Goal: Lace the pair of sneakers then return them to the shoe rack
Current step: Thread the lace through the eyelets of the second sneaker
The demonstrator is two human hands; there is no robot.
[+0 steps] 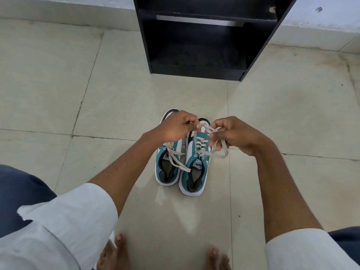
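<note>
Floor tiles (58, 94), pale and glossy with dark grout lines, fill most of the view. A black shoe rack (202, 39) stands at the far side against a light wall, its lower shelves open toward the camera and dark inside. White sleeves (78, 221) are rolled back on both forearms, and blue trousers show at the near left and near right edges. Bare toes (119, 242) rest on the floor at the near edge.

On the floor between the rack and the feet, a pair of teal and white sneakers sits side by side, touching, heels toward the camera. The left sneaker (168, 166) has a loose cream lace (176, 158) trailing across its opening toward the other shoe. The right sneaker (195, 168) shows crossed lacing up its front, and a tongue label reads upside down.

Both hands hover over the toe ends of the shoes. The left hand (175, 127) is closed, pinching one strand of the right sneaker's lace (220, 152) between thumb and fingers. The right hand (235, 135) is also closed on the same lace, with a loop of it hanging below the fingers.
</note>
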